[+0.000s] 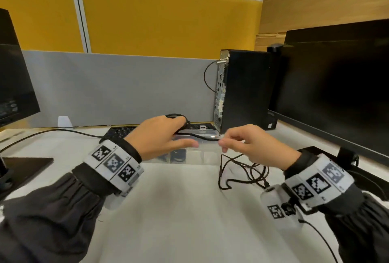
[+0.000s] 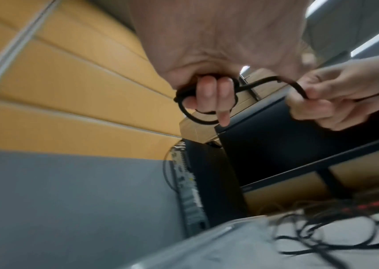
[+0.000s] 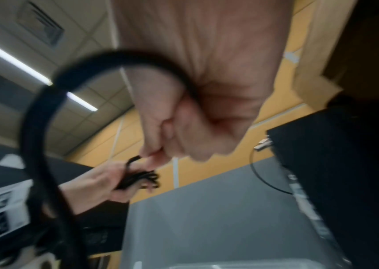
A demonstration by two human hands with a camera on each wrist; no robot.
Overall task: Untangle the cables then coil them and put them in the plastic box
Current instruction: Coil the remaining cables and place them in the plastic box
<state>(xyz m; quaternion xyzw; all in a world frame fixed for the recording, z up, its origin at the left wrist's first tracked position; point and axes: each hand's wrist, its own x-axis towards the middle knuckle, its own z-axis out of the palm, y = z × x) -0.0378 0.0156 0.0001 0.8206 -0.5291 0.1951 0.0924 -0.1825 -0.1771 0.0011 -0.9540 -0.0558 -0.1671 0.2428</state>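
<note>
My left hand (image 1: 162,136) hovers over the clear plastic box (image 1: 208,155) and grips a small coil of black cable (image 2: 197,112) wound round its curled fingers (image 2: 209,94). A short stretch of that cable (image 1: 200,136) runs right to my right hand (image 1: 246,142), which pinches it between thumb and fingers (image 2: 308,94). From the right hand the cable (image 1: 242,168) drops to the table in loose tangled loops. In the right wrist view the cable (image 3: 46,109) arcs close to the lens. Dark coiled cables (image 1: 179,155) lie inside the box.
A black computer tower (image 1: 242,92) stands behind the box, a keyboard (image 1: 120,132) to its left. A large monitor (image 1: 336,86) fills the right side, another monitor (image 1: 12,73) and its base (image 1: 23,168) the left. A thin cable (image 1: 52,134) crosses the white table (image 1: 179,210).
</note>
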